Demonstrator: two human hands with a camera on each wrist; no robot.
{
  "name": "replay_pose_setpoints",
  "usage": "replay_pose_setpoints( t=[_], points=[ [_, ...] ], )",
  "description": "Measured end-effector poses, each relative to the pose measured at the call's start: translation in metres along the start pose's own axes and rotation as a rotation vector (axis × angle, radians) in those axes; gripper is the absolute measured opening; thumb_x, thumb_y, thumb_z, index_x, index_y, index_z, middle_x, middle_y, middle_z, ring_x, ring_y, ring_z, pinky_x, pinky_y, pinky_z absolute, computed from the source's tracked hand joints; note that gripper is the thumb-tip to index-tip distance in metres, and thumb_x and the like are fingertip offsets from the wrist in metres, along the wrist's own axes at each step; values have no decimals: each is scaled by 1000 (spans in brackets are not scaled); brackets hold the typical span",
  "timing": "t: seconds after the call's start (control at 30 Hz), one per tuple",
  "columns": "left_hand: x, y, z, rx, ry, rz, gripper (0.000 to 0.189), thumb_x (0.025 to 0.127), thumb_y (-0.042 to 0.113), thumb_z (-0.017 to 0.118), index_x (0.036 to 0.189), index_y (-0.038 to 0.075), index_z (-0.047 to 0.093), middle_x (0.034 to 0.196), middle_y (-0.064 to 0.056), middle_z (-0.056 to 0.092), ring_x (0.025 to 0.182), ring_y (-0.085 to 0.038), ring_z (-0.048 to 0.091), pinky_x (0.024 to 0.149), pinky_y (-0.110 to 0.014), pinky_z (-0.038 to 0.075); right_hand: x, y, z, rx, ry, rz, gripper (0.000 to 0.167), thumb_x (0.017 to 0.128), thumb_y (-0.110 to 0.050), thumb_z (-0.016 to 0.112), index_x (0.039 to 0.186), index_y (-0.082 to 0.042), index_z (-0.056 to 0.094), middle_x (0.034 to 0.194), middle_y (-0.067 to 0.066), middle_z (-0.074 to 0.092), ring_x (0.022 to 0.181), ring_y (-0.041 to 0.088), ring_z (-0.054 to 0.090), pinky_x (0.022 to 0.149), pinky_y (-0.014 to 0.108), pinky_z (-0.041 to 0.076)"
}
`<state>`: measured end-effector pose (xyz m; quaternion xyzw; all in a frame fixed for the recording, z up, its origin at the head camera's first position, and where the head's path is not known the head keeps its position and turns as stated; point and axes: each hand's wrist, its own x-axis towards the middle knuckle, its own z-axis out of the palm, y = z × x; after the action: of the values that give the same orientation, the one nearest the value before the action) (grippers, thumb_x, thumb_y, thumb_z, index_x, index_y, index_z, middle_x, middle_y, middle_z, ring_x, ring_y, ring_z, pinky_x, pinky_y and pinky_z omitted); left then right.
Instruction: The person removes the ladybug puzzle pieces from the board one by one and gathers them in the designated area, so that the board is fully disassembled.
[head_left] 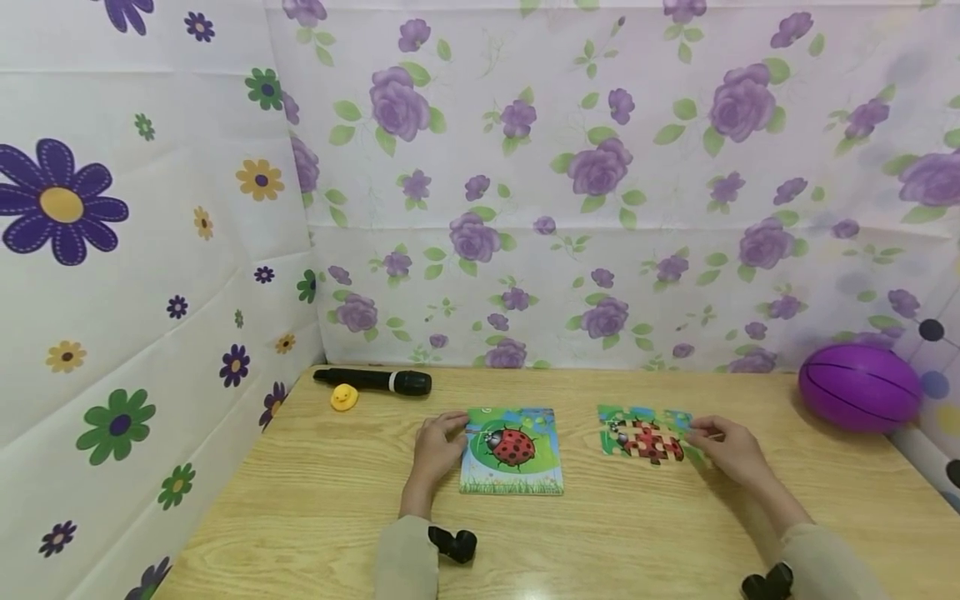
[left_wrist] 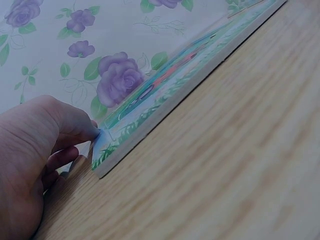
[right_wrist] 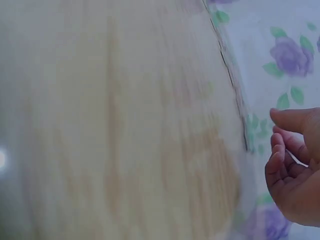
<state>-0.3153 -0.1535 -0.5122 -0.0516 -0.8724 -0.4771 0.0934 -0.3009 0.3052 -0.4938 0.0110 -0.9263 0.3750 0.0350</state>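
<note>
Between the hands lie two ladybird pictures — left hand (head_left: 437, 451) pinches the finished board's (head_left: 512, 451) near edge, right hand (head_left: 731, 451), fingers loosely curled and seemingly holding nothing, touches the loose puzzle (head_left: 647, 438); likely steadying, next picking a piece — needing a fine pinch

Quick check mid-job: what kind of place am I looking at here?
Probably a small tabletop booth set up for play, not a lived-in room: a wooden table screened by flowered cloth walls, with toys on it, namely a ladybird puzzle board, a purple ball and a little yellow duck.
</note>
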Motion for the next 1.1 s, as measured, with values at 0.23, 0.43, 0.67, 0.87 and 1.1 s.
replay_pose_setpoints(
  t=[0.23,0.43,0.67,0.87,1.1],
  points=[
    [0,-2,0,15,5,2,34,90,7,61,123,6,69,134,-5,62,127,-30,48,109,-54,34,5,-37,32,107,-29,-33,40,96,-30,61,122,0,62,106,13,64,85,15,60,61,26,51],
    [0,-3,-1,20,10,4,34,89,7,61,122,6,69,133,-5,63,126,-29,49,109,-53,34,9,-72,72,201,-83,-115,31,94,-21,64,116,1,64,99,13,66,75,13,59,57,24,52],
    [-1,1,-1,21,7,6,35,88,7,60,122,6,69,134,-4,63,127,-29,48,108,-54,35,14,-115,123,283,-164,-171,24,91,-20,67,110,-4,67,97,9,69,81,12,60,66,23,52],
    [-1,1,0,24,1,-3,35,89,8,59,123,7,68,134,-3,62,128,-29,48,107,-53,36,8,-152,155,342,-279,-222,25,91,-20,67,110,-2,69,94,10,70,79,13,62,65,24,53],
    [0,1,1,42,18,10,34,88,6,60,121,7,69,132,-4,64,125,-29,50,107,-53,36,4,-176,180,367,-368,-350,25,92,-18,67,108,1,71,93,15,72,72,9,63,60,22,54]
  ],
)
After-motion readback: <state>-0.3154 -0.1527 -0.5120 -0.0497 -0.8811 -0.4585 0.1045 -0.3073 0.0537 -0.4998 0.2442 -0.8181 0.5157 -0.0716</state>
